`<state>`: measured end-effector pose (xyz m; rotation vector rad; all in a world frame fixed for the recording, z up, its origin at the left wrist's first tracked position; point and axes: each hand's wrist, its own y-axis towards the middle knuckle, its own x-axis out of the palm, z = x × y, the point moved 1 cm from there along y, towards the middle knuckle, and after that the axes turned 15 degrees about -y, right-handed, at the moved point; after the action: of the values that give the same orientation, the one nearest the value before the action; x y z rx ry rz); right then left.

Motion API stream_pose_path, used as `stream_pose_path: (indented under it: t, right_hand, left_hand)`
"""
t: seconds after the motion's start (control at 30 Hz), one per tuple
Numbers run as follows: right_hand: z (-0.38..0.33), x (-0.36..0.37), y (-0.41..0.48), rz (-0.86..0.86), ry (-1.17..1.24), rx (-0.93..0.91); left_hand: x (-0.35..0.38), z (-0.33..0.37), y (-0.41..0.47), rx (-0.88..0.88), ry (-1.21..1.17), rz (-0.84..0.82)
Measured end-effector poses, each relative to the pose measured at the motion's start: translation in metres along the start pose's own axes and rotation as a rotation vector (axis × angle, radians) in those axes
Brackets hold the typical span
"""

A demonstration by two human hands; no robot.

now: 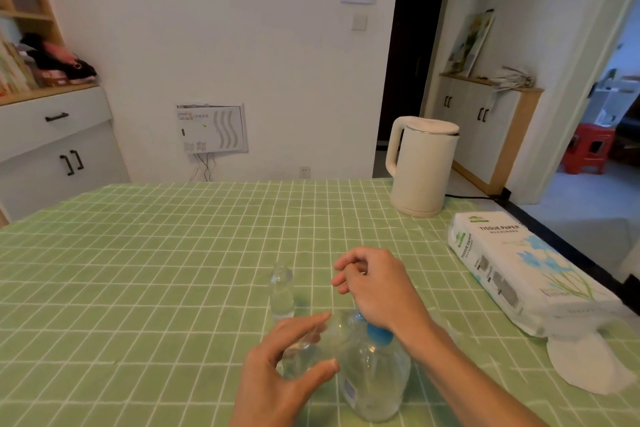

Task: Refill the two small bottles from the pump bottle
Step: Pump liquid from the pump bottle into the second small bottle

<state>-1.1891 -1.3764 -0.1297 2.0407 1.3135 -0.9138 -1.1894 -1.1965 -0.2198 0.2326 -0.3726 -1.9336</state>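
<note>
A clear pump bottle [375, 378] with a blue pump collar stands near the table's front edge. My right hand [372, 284] hovers over its pump head, which the palm hides; its fingers are loosely curled. My left hand [287, 367] holds a small clear bottle [304, 350] between thumb and fingers, right beside the pump bottle's left shoulder. A second small clear bottle [281, 291] stands upright on the green checked tablecloth [138, 270], just beyond my left hand, without a cap.
A white electric kettle [420, 166] stands at the table's back right, its cord running off the edge. A pack of tissue paper [519, 270] lies along the right edge, with a loose white tissue [588, 364] in front of it.
</note>
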Motion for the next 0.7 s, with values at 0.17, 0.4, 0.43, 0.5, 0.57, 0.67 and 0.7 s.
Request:
stream_pose_path:
  t: [0.17,0.4,0.43,0.5,0.57,0.67,0.7]
  right_hand:
    - [-0.001,-0.002,-0.001,0.000,-0.011,-0.004]
    - [-0.006,-0.006,0.000,0.000,-0.024,-0.038]
    - [-0.006,-0.005,0.000,-0.002,-0.022,-0.038]
    - [-0.005,-0.004,0.002,-0.011,-0.014,-0.033]
    - [-0.003,-0.003,0.003,-0.033,-0.004,-0.022]
    - [0.000,-0.001,0.002,-0.043,-0.016,-0.011]
    - [0.001,0.000,0.002,-0.046,-0.013,-0.009]
  left_hand:
    - [0.000,0.001,0.002,0.025,0.024,-0.003]
    - [0.000,0.011,0.003,0.034,-0.009,-0.008]
    - [0.000,0.012,0.003,0.036,-0.018,-0.006]
    - [0.000,0.012,0.003,0.040,-0.037,-0.003]
    - [0.000,0.011,0.002,0.037,-0.051,0.000]
    - [0.000,0.008,0.001,0.030,-0.048,-0.010]
    - [0.000,0.007,0.001,0.028,-0.048,-0.012]
